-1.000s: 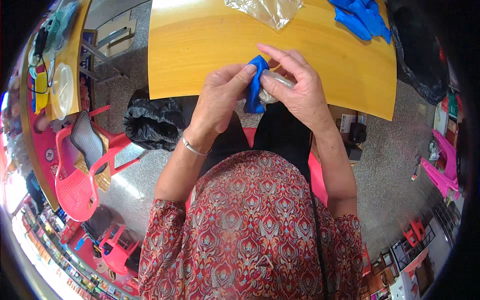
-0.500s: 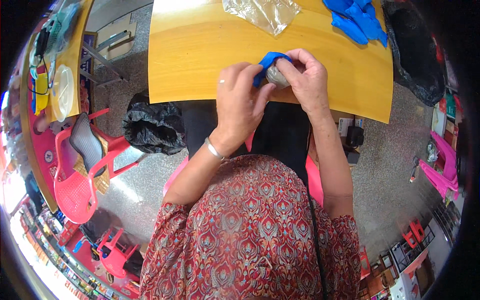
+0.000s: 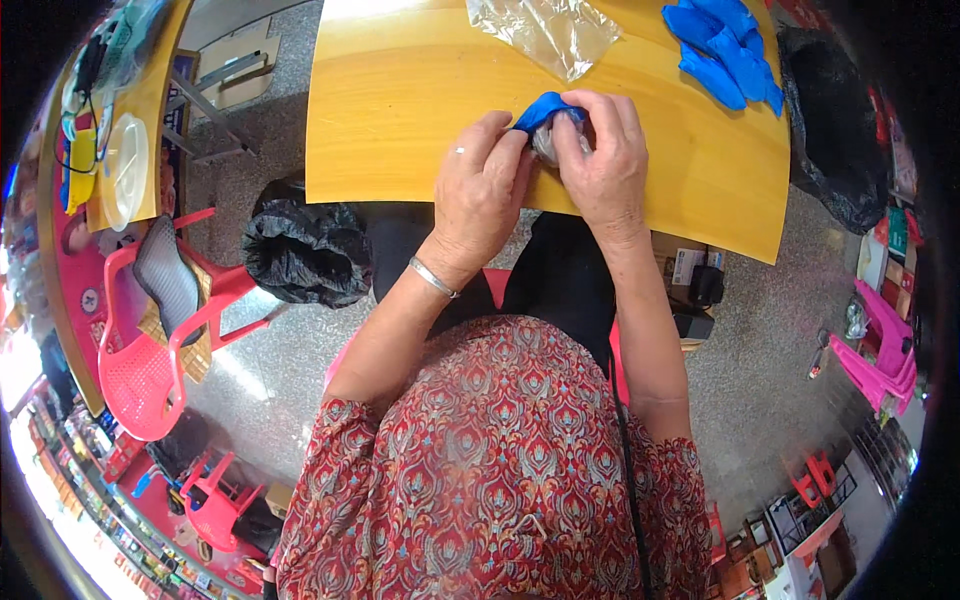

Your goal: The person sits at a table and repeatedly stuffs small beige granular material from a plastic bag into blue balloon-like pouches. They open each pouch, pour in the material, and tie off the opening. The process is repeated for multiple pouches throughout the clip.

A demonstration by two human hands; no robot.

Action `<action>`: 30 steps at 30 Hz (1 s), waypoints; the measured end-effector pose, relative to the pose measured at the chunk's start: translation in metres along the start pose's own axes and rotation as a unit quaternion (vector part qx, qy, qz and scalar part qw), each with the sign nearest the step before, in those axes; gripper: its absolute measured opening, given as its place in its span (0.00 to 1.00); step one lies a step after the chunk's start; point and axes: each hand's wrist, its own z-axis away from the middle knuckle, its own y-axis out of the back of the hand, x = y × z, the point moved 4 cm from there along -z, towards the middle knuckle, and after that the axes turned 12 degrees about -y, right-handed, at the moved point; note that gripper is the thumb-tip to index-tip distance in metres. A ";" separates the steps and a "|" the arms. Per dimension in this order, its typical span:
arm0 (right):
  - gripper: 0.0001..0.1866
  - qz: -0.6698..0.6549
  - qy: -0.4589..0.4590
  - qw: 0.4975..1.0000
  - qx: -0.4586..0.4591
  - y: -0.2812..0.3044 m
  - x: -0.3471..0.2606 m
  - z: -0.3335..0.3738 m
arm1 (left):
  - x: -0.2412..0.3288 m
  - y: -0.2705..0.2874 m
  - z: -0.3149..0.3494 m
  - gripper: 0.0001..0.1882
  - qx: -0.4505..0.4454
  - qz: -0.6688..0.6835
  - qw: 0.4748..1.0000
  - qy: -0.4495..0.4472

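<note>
Since the first frame, the blue balloon-like piece [image 3: 543,106] has gone from hanging lengthwise beside the wrapped ball to arching over its far side. Left hand [image 3: 475,185] has shifted rightward and closed in on the piece; half a second ago its thumb stood apart.

Left fingers now: bent, pinching the left end of the blue piece; exact thumb contact hidden. Right hand [image 3: 605,175]: thumb pressed on the greyish plastic-wrapped ball [image 3: 545,143], fingers curled over the far side at the blue edge. Ball sits between the two hands, partly covered, above the near part of the yellow wooden table [image 3: 390,130]. Cannot tell whether it touches the tabletop.

Left wrist wears a silver bangle [image 3: 433,278]; ring [image 3: 459,150] on one left finger.

Beyond the hands, a crumpled clear plastic bag [image 3: 550,35] lies on the table. Far right corner: a heap of similar blue pieces [image 3: 725,50], overlapping.

Beside the table, left: an open black plastic bag [image 3: 305,250] on the floor; another black bag [image 3: 835,130] at the right side. Further left, a pink plastic chair [image 3: 140,385] with a grey cushion [image 3: 168,275] against its back.
</note>
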 end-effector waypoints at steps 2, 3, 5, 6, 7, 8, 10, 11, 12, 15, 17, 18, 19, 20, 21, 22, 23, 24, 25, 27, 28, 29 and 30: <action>0.14 -0.052 0.004 0.999 -0.012 0.005 0.004 -0.001 | 0.000 0.001 0.001 0.13 0.004 0.003 1.000 0.005; 0.16 -0.073 0.006 0.997 -0.017 0.008 0.006 -0.003 | 0.000 0.000 0.001 0.13 0.007 0.005 1.000 0.007; 0.18 -0.078 0.038 0.996 -0.025 0.014 0.003 -0.004 | -0.003 -0.002 0.003 0.13 0.001 0.009 1.000 0.010; 0.19 -0.062 0.070 0.995 -0.030 0.017 -0.001 -0.003 | -0.004 -0.003 0.004 0.13 -0.002 0.011 1.000 0.011; 0.20 -0.046 0.101 0.993 -0.033 0.019 -0.005 -0.002 | -0.005 -0.003 0.004 0.13 0.004 0.007 1.000 0.010; 0.20 -0.047 0.113 0.991 -0.062 0.020 -0.005 0.002 | -0.005 -0.003 0.004 0.13 0.009 0.002 1.000 0.009; 0.21 -0.051 0.135 0.982 -0.119 0.019 -0.001 0.013 | -0.003 -0.001 0.002 0.12 0.008 -0.010 1.000 0.006; 0.21 -0.038 0.142 0.982 -0.120 0.018 0.001 0.013 | -0.001 0.002 -0.001 0.11 0.001 -0.017 1.000 0.003; 0.20 -0.026 0.149 0.981 -0.121 0.017 0.004 0.013 | 0.000 0.004 -0.003 0.10 -0.006 -0.024 1.000 0.000; 0.18 0.020 0.191 0.976 -0.100 0.014 -0.002 0.010 | -0.004 0.002 -0.001 0.09 -0.015 -0.026 0.999 -0.015; 0.17 0.031 0.211 0.973 -0.087 0.007 -0.003 0.004 | -0.008 0.003 -0.003 0.08 -0.002 -0.023 1.000 0.001; 0.16 0.036 0.207 0.974 -0.084 0.007 -0.003 0.003 | -0.009 0.003 -0.005 0.07 0.004 -0.021 1.000 0.009; 0.15 0.039 0.203 0.975 -0.080 0.005 -0.003 0.002 | -0.009 0.003 -0.005 0.07 0.005 -0.018 1.000 0.006; 0.15 0.042 0.199 0.976 -0.076 0.004 -0.003 0.001 | -0.008 0.004 -0.006 0.07 0.007 -0.014 1.000 0.003; 0.14 0.047 0.195 0.977 -0.067 0.003 -0.002 0.000 | -0.008 0.004 -0.006 0.07 0.008 -0.010 1.000 -0.001; 0.13 0.052 0.191 0.978 -0.060 0.002 -0.002 0.000 | -0.008 0.003 -0.005 0.08 0.010 -0.004 1.000 -0.002; 0.12 0.057 0.186 0.980 -0.052 0.001 -0.002 0.000 | -0.008 0.002 -0.003 0.08 0.011 0.002 1.000 -0.003; 0.12 0.055 0.179 0.981 -0.047 0.000 -0.002 0.000 | -0.007 0.001 -0.002 0.08 0.013 0.009 1.000 -0.004; 0.11 0.054 0.173 0.982 -0.042 -0.001 -0.003 -0.001 | -0.007 0.000 -0.001 0.08 0.015 0.010 1.000 -0.010; 0.09 0.043 0.156 0.986 -0.035 -0.004 -0.003 0.000 | -0.007 0.000 0.000 0.08 0.020 0.014 1.000 -0.019; 0.08 0.032 0.147 0.988 -0.032 -0.005 -0.002 -0.001 | -0.008 -0.001 0.000 0.08 0.017 0.030 0.999 -0.009; 0.07 0.020 0.138 0.990 -0.029 -0.007 -0.002 -0.001 | -0.009 -0.001 -0.001 0.08 0.014 0.047 0.999 0.001; 0.07 0.016 0.129 0.991 -0.021 -0.008 -0.001 -0.001 | -0.011 -0.002 -0.001 0.08 0.012 0.064 0.998 0.011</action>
